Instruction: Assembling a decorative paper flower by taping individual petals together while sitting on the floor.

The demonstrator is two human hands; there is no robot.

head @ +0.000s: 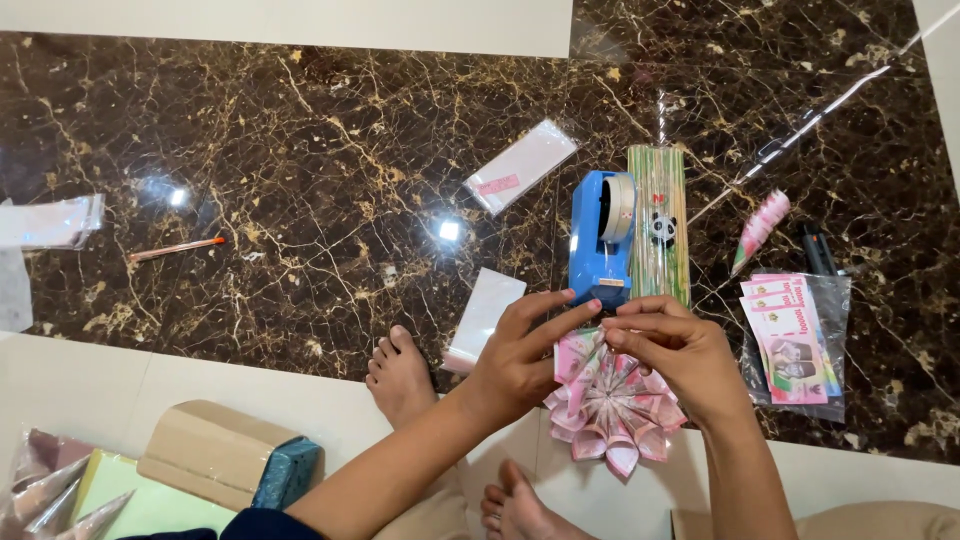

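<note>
Nearest, 2 bare feet [400,375] rest on the floor beside a cardboard box [205,450]. Just beyond, both hands work over a pink folded-paper rosette [612,410]: the left hand [515,360] curled, fingertips extended to the tape dispenser, the right hand [675,355] pinching the rosette's top edge. Farther out stands the blue tape dispenser [598,240], bamboo skewers [660,225] beside it

- Tape dispenser [600,240] stands on the floor [300,170], at twelve o'clock from both hands.
- Skewer pack [658,225] lies just beside it, at three o'clock.
- Paper flower [612,410] sits under the hands, at six o'clock from the dispenser.
- Banknote bag [795,340] lies at three o'clock from the flower.
- Cardboard box [210,450] rests far off at eight o'clock.
</note>
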